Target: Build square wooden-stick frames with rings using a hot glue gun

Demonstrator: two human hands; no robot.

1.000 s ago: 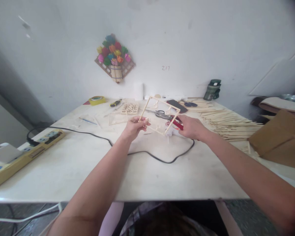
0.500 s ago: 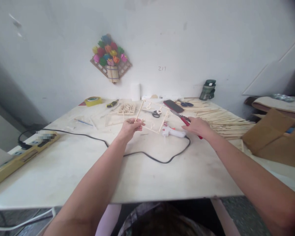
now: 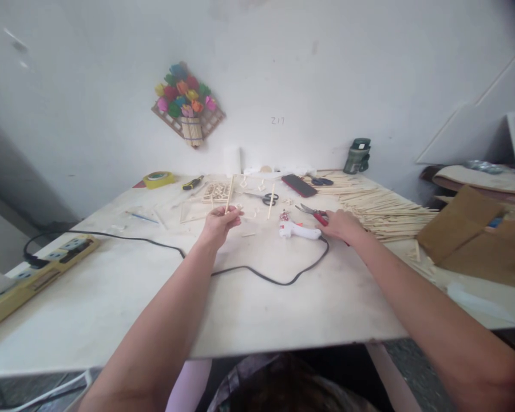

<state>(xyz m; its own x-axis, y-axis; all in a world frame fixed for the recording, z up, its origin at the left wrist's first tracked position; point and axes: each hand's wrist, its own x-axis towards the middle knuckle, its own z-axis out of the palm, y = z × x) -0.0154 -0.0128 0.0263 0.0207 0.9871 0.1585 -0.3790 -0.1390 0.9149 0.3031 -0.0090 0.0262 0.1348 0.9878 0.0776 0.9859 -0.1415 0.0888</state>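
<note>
My left hand [image 3: 220, 223] is closed, pinching a thin frame of pale wooden sticks [image 3: 229, 194] by its left side above the table. The frame's opposite stick [image 3: 272, 201] stands out, while its cross sides are hard to make out. My right hand [image 3: 341, 224] is wrapped round red-handled pruning shears [image 3: 319, 217], whose blades point left and are parted. Just below the shears lies a white glue gun [image 3: 299, 230]. Behind the held frame are black-handled scissors [image 3: 269, 199] and a small lattice panel of sticks [image 3: 217, 192].
Many loose sticks [image 3: 386, 209] spread at the right beside a cardboard box [image 3: 476, 240]. The glue gun's black cord [image 3: 261, 273] crosses the table near a yellow power strip [image 3: 47, 272]. A phone [image 3: 299, 185], green bottle [image 3: 357, 155] and yellow tape roll [image 3: 158, 179] sit farther back.
The frame in my left hand has turned, so its outline shows less plainly. My right hand and the shears have dropped slightly lower. The whole view has shifted a little.
</note>
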